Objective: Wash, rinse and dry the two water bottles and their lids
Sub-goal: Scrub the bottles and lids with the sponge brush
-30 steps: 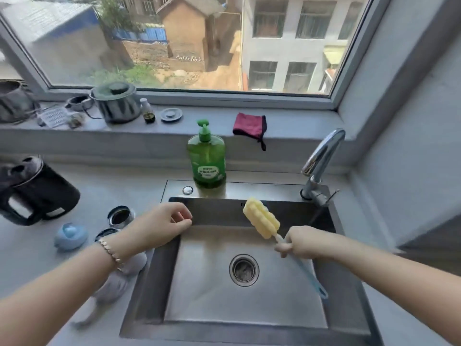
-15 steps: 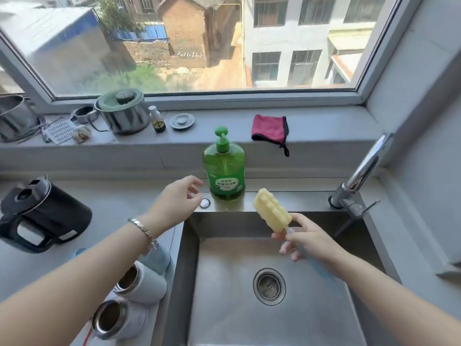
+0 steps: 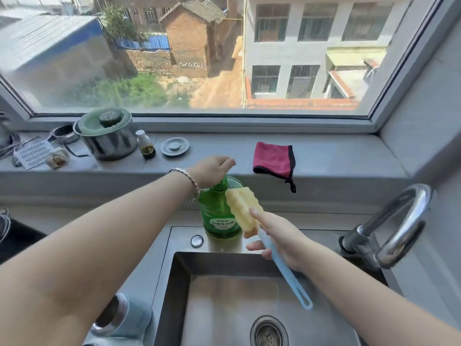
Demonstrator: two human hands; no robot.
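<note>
- One pale blue water bottle with a bare metal threaded mouth (image 3: 117,318) lies on its side, uncapped, on the grey counter just left of the sink, partly hidden under the left forearm; a second bottle and the lids cannot be made out.
- The right hand (image 3: 279,239) is closed around the light blue plastic handle of a bottle brush with a knobbly yellow sponge head (image 3: 245,211), forefinger stretched along the sponge; the sponge is held up against the front of the soap bottle, and the handle's looped end hangs over the basin.
- The left hand (image 3: 212,169) sits on top of the pump of the green translucent dish-soap bottle (image 3: 217,218), palm down and fingers loosely curled; the pump head is hidden beneath it, so how firmly it is pressed cannot be told. A silver bracelet (image 3: 188,179) circles that wrist.
- The soap bottle stands upright on the steel ledge behind the stainless-steel sink (image 3: 224,308), whose round drain (image 3: 269,332) shows at the bottom.
- A curved chrome tap (image 3: 396,226) rises at the sink's right rear corner.
- On the grey window sill (image 3: 336,158) lie a folded magenta cloth with black edging (image 3: 274,159), a round grey sink stopper (image 3: 174,146), a small white-capped bottle (image 3: 145,146) and a steel pot with a green lid (image 3: 106,136).
</note>
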